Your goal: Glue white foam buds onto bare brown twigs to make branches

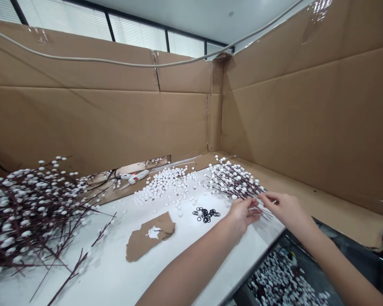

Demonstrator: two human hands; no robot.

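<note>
A bundle of artificial berry branches [234,178], with white balls on dark red stems, lies at the far right of the white table. My left hand [242,214] is at the near end of the bundle, its fingers curled about the bare stems. Close beside it, my right hand [279,206] pinches at the stem ends with thumb and forefinger. Exactly which stems are in each hand is partly hidden by the fingers. Left of my left hand lies a small heap of black rings [206,214].
Loose white balls [166,185] spread behind the rings, near a glue gun [137,176]. A torn cardboard piece [151,236] bears a white blob. A large pile of berry branches [28,212] fills the left. More lie below the table edge [277,276]. Cardboard walls [115,123] enclose the table.
</note>
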